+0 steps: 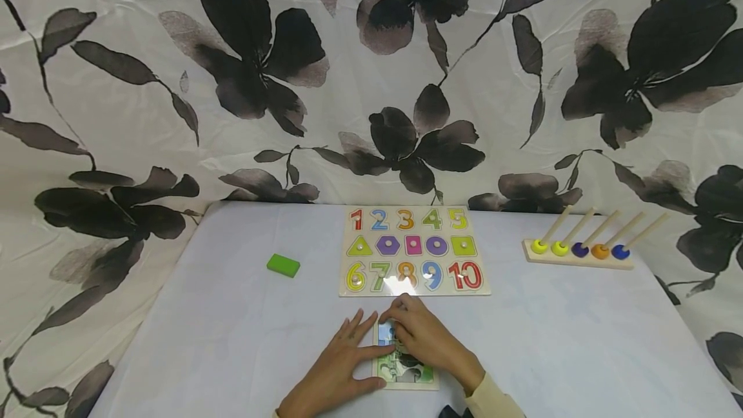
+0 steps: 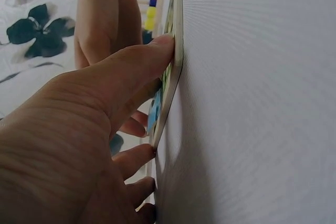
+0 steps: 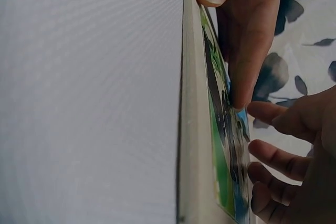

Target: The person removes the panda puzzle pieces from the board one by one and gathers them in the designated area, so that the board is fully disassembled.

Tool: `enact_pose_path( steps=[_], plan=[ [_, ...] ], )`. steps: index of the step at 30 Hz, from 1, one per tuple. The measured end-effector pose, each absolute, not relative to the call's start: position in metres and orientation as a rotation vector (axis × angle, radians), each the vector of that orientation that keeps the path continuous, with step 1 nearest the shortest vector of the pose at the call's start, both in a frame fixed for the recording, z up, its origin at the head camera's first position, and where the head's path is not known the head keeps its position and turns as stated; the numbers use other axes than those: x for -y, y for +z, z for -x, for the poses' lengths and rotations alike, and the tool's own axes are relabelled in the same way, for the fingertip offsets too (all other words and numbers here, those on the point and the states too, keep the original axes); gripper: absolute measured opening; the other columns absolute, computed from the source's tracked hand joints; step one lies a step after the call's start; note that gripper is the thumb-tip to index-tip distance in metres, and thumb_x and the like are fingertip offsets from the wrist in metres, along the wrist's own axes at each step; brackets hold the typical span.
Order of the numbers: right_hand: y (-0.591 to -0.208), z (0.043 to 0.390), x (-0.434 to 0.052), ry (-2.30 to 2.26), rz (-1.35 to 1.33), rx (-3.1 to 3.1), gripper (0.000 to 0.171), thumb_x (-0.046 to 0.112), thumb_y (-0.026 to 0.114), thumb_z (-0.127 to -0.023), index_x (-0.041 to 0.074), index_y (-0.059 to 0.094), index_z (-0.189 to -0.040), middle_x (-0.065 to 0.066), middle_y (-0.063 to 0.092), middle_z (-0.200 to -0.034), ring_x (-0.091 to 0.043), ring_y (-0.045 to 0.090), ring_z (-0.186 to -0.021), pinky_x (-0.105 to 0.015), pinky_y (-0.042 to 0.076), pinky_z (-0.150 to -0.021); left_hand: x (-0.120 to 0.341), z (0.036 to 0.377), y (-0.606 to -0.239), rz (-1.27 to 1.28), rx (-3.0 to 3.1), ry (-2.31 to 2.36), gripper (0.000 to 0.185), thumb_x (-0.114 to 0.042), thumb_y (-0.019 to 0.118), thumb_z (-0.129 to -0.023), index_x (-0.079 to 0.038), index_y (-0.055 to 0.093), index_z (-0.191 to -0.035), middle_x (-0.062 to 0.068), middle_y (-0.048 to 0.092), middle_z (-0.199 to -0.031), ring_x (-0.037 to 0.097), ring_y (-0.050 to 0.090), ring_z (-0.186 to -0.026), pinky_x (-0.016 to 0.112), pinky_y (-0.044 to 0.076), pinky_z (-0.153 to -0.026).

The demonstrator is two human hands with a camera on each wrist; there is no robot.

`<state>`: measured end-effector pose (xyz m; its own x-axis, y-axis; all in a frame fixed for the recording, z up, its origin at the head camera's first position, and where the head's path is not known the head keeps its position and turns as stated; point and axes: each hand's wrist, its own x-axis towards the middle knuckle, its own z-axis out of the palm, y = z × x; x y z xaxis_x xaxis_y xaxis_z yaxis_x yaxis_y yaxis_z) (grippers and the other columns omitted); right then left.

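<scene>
1. Fingertips (image 3: 239,98) of the right hand (image 1: 426,337) press down, slightly curled, on the picture face of the small wooden jigsaw board with a green and blue picture (image 1: 404,369); whether they pinch a loose piece cannot be told, since the hand hides the spot.
2. Straight and spread, the fingers (image 1: 360,326) of the left hand (image 1: 342,363) lie flat on the table, with the thumb (image 2: 152,56) laid against the board's left edge, steadying it.
3. That jigsaw board sits flat at the bottom centre of the head view, between both hands and just below the large wooden peg puzzle with coloured numbers and shapes (image 1: 413,250).
4. Further out, a green rectangular block (image 1: 283,265) lies left of centre, well apart from the hands, and a wooden rack of slanted pegs with yellow, blue and orange rings (image 1: 577,251) stands at the right.
5. All of it rests on the pale grey table (image 1: 232,340), backed by a white cloth with dark flowers (image 1: 232,82).
6. Risk, as a judgement: the thin board could slide or tip up if the right fingertips push sideways harder than the left thumb resists, because only that thumb braces the edge.
7. A loose piece under the fingertips could also jam crooked if pressed before it lines up.
</scene>
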<state>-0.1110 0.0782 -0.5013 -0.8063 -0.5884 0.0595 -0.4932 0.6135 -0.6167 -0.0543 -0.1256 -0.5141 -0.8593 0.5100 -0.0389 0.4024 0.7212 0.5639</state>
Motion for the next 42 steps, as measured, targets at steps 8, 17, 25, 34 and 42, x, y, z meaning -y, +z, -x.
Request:
enact_pose_path(
  steps=[8,17,25,34,42],
  plan=[
    [-0.500,0.111,-0.079,-1.005,0.933,-2.677,0.025,0.007,0.053,-0.093,0.016,0.072,-0.107,0.010,0.056,-0.105,-0.010,0.049,-0.105,-0.037,0.047,-0.094,0.126,0.054,-0.514,-0.733,-2.729,0.819,0.052,-0.050,0.070,-0.080,-0.039,0.059,-0.129,0.006,0.026,-0.157,0.038,0.013,-0.145,0.057,0.017,-0.114],
    [-0.501,0.114,-0.081,-1.054,0.903,-2.624,0.027,0.006,0.051,-0.094,0.018,0.071,-0.108,0.012,0.058,-0.104,-0.008,0.048,-0.102,-0.036,0.045,-0.094,0.116,0.053,-0.513,-0.754,-2.757,0.717,0.052,-0.053,0.061,-0.087,-0.040,0.052,-0.136,0.012,0.018,-0.159,0.042,0.007,-0.145,0.064,0.012,-0.112],
    [-0.501,0.113,-0.084,-1.110,0.881,-2.581,0.026,0.007,0.056,-0.092,0.018,0.070,-0.111,0.010,0.065,-0.106,-0.006,0.049,-0.095,-0.030,0.046,-0.086,0.113,0.050,-0.514,-0.758,-2.802,0.663,0.054,-0.058,0.057,-0.086,-0.036,0.054,-0.135,0.014,0.020,-0.158,0.043,0.008,-0.145,0.064,0.013,-0.111],
    [-0.501,0.117,-0.087,-1.116,0.930,-2.565,0.026,0.005,0.067,-0.085,0.013,0.072,-0.109,0.008,0.068,-0.101,-0.009,0.053,-0.094,-0.031,0.046,-0.086,0.113,0.051,-0.516,-0.760,-2.811,0.642,0.055,-0.061,0.055,-0.087,-0.037,0.053,-0.137,0.014,0.021,-0.158,0.043,0.008,-0.145,0.064,0.013,-0.112],
    [-0.505,0.119,-0.089,-1.199,0.918,-2.538,0.022,0.011,0.068,-0.087,0.018,0.074,-0.107,0.011,0.068,-0.092,-0.005,0.054,-0.088,-0.026,0.046,-0.080,0.112,0.051,-0.517,-0.738,-2.795,0.624,0.057,-0.062,0.055,-0.086,-0.040,0.050,-0.138,0.012,0.019,-0.159,0.042,0.006,-0.145,0.063,0.011,-0.112]
  ],
)
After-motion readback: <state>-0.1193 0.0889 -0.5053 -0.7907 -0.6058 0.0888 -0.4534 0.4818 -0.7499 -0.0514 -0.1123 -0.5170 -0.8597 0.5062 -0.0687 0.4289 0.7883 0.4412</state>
